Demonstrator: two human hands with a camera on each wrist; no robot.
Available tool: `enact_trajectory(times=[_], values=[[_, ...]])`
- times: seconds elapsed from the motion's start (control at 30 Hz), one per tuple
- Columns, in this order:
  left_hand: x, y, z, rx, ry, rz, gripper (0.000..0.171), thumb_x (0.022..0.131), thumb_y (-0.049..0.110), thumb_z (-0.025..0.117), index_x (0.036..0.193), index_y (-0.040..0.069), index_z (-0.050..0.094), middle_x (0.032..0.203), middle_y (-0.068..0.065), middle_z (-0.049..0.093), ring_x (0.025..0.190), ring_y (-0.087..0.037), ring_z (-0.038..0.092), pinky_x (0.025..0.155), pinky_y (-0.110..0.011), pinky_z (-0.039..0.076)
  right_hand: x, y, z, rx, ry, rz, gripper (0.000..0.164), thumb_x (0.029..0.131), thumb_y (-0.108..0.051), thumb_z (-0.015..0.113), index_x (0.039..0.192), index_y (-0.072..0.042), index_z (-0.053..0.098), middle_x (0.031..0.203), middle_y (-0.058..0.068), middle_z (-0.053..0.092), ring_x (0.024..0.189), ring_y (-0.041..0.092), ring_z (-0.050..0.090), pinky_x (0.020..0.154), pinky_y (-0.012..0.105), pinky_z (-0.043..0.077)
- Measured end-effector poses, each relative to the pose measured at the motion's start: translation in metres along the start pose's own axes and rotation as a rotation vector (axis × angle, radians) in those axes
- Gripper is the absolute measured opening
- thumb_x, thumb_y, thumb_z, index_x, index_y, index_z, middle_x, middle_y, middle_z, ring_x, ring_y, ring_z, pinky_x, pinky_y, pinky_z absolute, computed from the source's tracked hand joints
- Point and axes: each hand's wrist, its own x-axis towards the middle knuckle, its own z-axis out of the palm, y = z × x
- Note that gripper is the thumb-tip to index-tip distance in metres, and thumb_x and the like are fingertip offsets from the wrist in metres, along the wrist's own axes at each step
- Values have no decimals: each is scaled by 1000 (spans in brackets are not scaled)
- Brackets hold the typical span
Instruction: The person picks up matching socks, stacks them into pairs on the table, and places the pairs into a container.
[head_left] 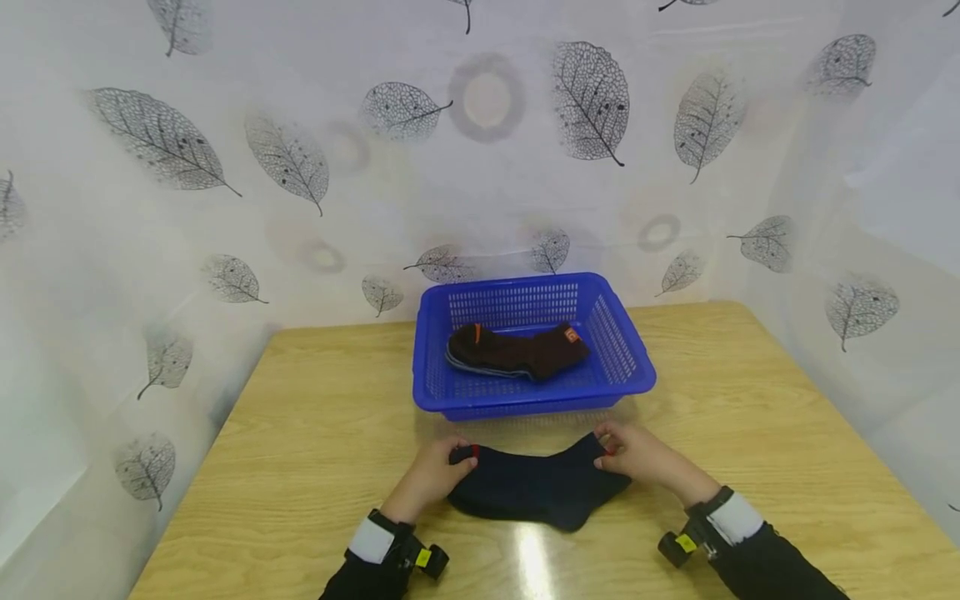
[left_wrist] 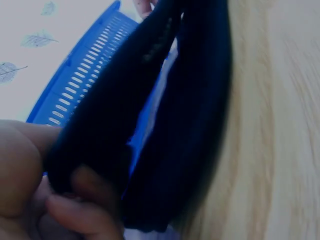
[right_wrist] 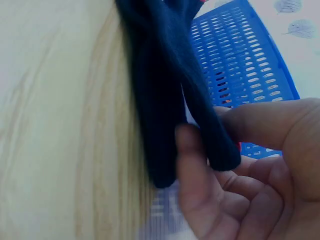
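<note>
A pair of dark navy socks [head_left: 536,487] is stretched sideways between both hands, close over the table in front of the basket. My left hand [head_left: 438,471] pinches the toe end, beside a small red mark. At the cuff end, my right hand [head_left: 633,454] pinches the upper edge between thumb and fingers. The left wrist view shows two dark layers of the socks [left_wrist: 185,115] hanging side by side with a gap between them. In the right wrist view the fingers reach in between the layers of the socks [right_wrist: 155,100].
A blue plastic basket [head_left: 422,350] stands behind the socks, near the back of the wooden table [head_left: 322,433]. Dark brown socks [head_left: 510,352] with an orange label lie in it. A white leaf-printed curtain [head_left: 525,200] surrounds the table's back and sides.
</note>
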Motion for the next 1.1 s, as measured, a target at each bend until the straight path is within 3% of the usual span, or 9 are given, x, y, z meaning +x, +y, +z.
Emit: enact_trajectory(times=[0.23, 0.47, 0.63, 0.73, 0.93, 1.1], values=[[-3, 1, -1, 70, -47, -20, 32, 86, 10, 78, 110, -9, 68, 110, -22, 71, 107, -43, 66, 95, -57, 51, 2, -3, 2, -125, 11, -12, 33, 82, -7, 80, 104, 7, 61, 86, 11, 72, 80, 20, 67, 69, 34, 54], [-4, 3, 0, 123, -50, -52, 39, 81, 6, 83, 112, -10, 67, 113, -25, 70, 110, -45, 65, 96, -57, 51, 1, -7, 6, -205, 61, 1, 27, 79, -9, 83, 84, -8, 57, 65, -8, 51, 60, 8, 46, 60, 26, 39], [-4, 3, 1, 135, -40, -71, 39, 80, 7, 84, 112, -9, 67, 113, -25, 70, 110, -45, 65, 96, -57, 51, 2, -6, 10, -269, 77, -52, 33, 77, -9, 84, 76, -14, 52, 64, -11, 46, 60, 4, 42, 58, 24, 36], [-5, 4, -1, 147, -39, -65, 40, 82, 11, 84, 113, -7, 66, 113, -23, 70, 108, -43, 65, 94, -56, 52, 3, -4, 11, -289, 68, -36, 33, 77, -11, 85, 77, -13, 51, 66, -9, 45, 63, 6, 42, 58, 25, 36], [-8, 8, -14, 161, -84, -95, 44, 84, 24, 84, 115, -1, 66, 107, -14, 69, 96, -30, 64, 86, -51, 53, 0, -8, 3, -245, 38, 107, 29, 82, -18, 84, 96, -3, 63, 80, 0, 62, 74, 15, 57, 67, 35, 51], [-8, 8, -21, 188, -130, -157, 43, 83, 26, 86, 112, -1, 68, 94, -7, 66, 84, -22, 60, 77, -43, 52, -1, -13, -2, -269, 28, 111, 21, 81, -17, 84, 85, -1, 71, 80, 4, 70, 76, 17, 64, 71, 39, 56]])
